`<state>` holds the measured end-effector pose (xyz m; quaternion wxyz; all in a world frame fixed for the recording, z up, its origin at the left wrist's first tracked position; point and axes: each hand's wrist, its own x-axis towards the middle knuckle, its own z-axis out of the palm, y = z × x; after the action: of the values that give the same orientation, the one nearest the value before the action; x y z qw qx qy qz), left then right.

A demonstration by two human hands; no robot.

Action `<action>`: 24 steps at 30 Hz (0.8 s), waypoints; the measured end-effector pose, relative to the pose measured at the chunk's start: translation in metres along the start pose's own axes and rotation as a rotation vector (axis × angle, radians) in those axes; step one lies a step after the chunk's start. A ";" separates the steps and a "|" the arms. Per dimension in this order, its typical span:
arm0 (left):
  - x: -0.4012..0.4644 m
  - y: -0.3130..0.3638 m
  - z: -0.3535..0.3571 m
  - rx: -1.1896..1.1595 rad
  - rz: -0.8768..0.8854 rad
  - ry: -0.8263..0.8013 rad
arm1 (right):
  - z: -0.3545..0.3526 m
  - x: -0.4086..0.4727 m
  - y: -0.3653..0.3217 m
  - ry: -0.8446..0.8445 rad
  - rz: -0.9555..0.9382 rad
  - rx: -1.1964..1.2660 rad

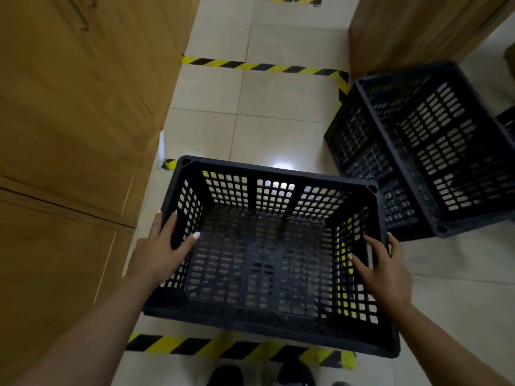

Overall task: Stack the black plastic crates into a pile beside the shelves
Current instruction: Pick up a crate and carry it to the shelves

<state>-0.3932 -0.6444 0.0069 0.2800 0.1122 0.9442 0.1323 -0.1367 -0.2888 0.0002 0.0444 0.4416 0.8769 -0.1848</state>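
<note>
A black perforated plastic crate [267, 246] with nothing inside sits in front of me, open side up, over the tiled floor. My left hand [161, 246] grips its left wall, thumb inside and fingers outside. My right hand [381, 266] grips the right wall the same way. A second black crate [434, 151] lies tipped on its side to the right, its open face turned toward me.
Wooden cabinets [69, 121] run along the left. A wooden unit [412, 29] stands at the back right, just behind the tipped crate. Yellow-black hazard tape [259, 67] marks a rectangle on the beige tiled floor [250, 107]. My shoes [262, 376] show at the bottom edge.
</note>
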 end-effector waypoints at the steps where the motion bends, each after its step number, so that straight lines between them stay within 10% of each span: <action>1: 0.006 -0.002 0.008 -0.001 0.002 -0.001 | 0.007 0.003 0.003 -0.004 0.002 0.004; 24: -0.025 0.032 0.014 0.260 0.049 -0.079 | -0.003 -0.008 0.013 -0.181 -0.054 -0.068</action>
<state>-0.3606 -0.6187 0.0186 0.2966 0.1756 0.9386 0.0113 -0.1213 -0.2862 0.0014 0.1335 0.3973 0.8867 -0.1953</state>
